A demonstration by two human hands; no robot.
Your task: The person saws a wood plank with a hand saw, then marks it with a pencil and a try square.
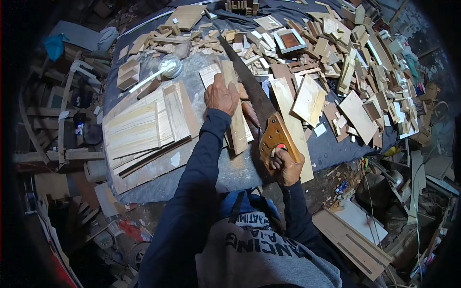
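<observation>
My right hand (285, 167) is wrapped round the yellow-brown wooden handle of a handsaw (249, 81). Its long dark blade slants up and left from the hand, with the toothed edge on the side toward my left hand. My left hand (222, 95) grips a narrow wooden strip (237, 132), fingers curled over it, on the grey worktop (201, 165). Between strip and blade lies a reddish-brown wooden piece (250, 114), partly hidden. The saw's teeth pass close to the strip's right side; I cannot tell whether they touch it.
Left of my left hand lies a stack of thin pale boards (137, 129). Behind it stand a round tub (170, 66) with a white stick across it and a small wooden box (128, 75). Wood offcuts (331, 48) heap the far and right sides. A long board (293, 125) lies right of the saw.
</observation>
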